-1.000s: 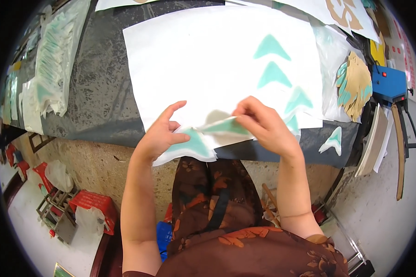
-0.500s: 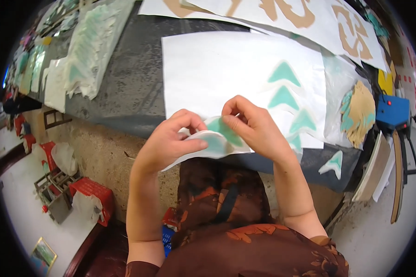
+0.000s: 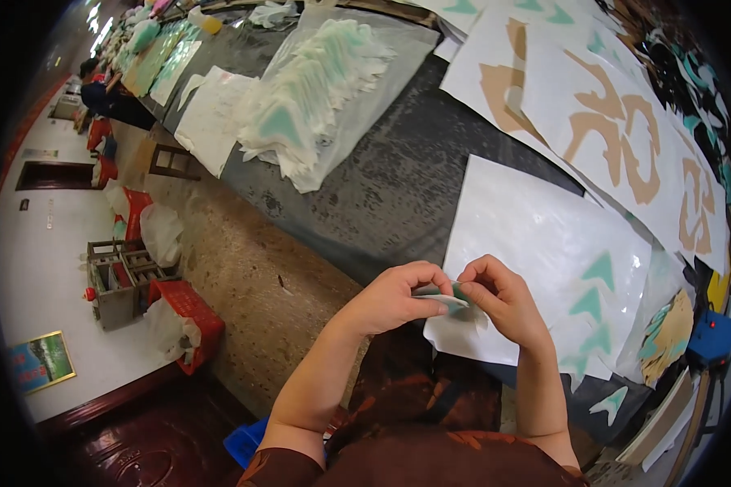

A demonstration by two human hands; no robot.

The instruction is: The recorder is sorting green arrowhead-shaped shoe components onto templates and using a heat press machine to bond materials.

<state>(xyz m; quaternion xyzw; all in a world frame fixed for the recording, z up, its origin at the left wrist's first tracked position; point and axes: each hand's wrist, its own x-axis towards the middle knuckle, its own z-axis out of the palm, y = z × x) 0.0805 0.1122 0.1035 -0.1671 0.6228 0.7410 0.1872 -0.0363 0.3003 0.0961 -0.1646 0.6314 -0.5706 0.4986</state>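
Note:
Between my hands is a soft green-and-white cut piece (image 3: 453,300), bent over and seen nearly edge-on. My left hand (image 3: 394,299) is closed on its left side, pinching it between thumb and fingers. On its other side the fingertips of my right hand (image 3: 508,302) are pinched together at the edge. Both hands are over the near left corner of a white sheet (image 3: 536,219). Along the sheet's right side lies a row of several green arrow-shaped pieces (image 3: 586,303). Another small green-and-white piece (image 3: 609,404) lies on the dark table beyond the sheet's lower right corner.
The black-topped table (image 3: 365,187) bears a pile of green-and-white pieces (image 3: 317,97) on plastic. Large white sheets with brown shapes (image 3: 609,122) cover the far right. A blue device (image 3: 711,337) stands at the right edge. Red crates (image 3: 191,321) and a person (image 3: 97,93) are at left.
The view has swung to the left, so the table and hands appear farther right. The piece showed its green face before and is now folded and more edge-on between my fingers.

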